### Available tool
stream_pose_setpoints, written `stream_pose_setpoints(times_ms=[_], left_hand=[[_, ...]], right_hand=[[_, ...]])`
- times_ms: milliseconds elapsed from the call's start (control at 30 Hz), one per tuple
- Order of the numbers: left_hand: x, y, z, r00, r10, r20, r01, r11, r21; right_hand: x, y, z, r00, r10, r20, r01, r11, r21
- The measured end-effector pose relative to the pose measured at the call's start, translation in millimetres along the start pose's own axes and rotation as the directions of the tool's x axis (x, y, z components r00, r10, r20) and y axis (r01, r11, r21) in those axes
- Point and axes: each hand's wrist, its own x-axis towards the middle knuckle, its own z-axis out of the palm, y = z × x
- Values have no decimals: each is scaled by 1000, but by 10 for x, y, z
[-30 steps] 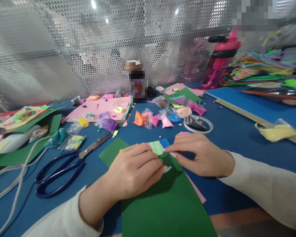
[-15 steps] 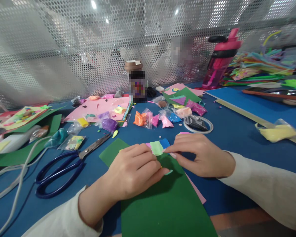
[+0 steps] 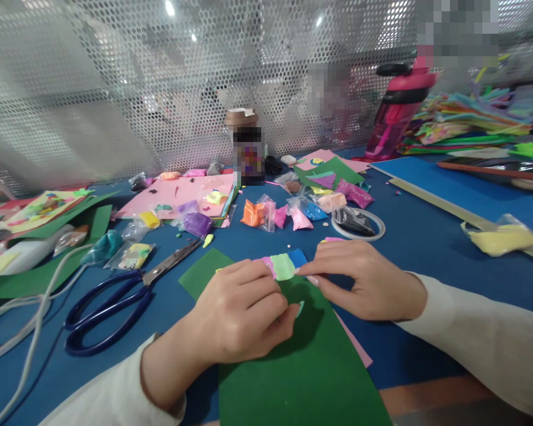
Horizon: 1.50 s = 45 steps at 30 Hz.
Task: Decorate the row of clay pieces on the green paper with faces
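Observation:
My left hand (image 3: 242,310) rests curled on a dark green foam sheet (image 3: 302,367), fingertips pinched near a small strip of clay in pink, light green and blue bands (image 3: 284,265) stuck on the sheet. What the pinch holds is too small to name. My right hand (image 3: 364,278) lies beside it, fingers together and pressed down at the strip's right edge. A pink sheet's edge (image 3: 357,352) shows under the green one.
Large blue-handled scissors (image 3: 115,302) lie left of the sheet beside a white cable (image 3: 31,331). Bags of coloured clay (image 3: 257,214), a tape ring (image 3: 359,223), pink paper (image 3: 182,192), a cup (image 3: 244,145) and a pink bottle (image 3: 397,106) stand before a mesh screen. A yellow clay bag (image 3: 501,238) sits right.
My left fingers have curled in slightly, drawing back from the green sheet's middle toward the strip. The right hand has hardly moved.

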Motion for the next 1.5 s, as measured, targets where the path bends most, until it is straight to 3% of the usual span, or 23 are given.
stream_pose_setpoints(times_ms=[133, 267, 400, 633, 900, 1200, 1500], left_hand=[[-28, -49, -2, 999, -10, -37, 11, 1000, 20], [-30, -110, -18, 997, -17, -81, 23, 997, 75], [-10, -119, -28, 997, -11, -79, 20, 993, 115], [-16, -103, -37, 997, 22, -69, -14, 992, 124], [-27, -125, -33, 995, 6, -99, 7, 991, 132], [-4, -138, -7, 997, -55, 49, 55, 998, 14], [-16, -161, -5, 997, -61, 46, 60, 998, 9]], right_hand=[[23, -31, -22, 998, 68, 6, -68, 992, 108], [45, -92, -48, 973, 208, 101, -231, 907, 353], [22, -177, -52, 964, 231, 133, -266, 859, 437], [-12, -278, -33, 966, 161, 205, -234, 880, 413], [15, -244, -18, 977, 195, 86, -213, 899, 382], [17, -181, -29, 980, 197, -17, -185, 943, 275], [25, -137, -26, 980, 188, -65, -165, 951, 260]])
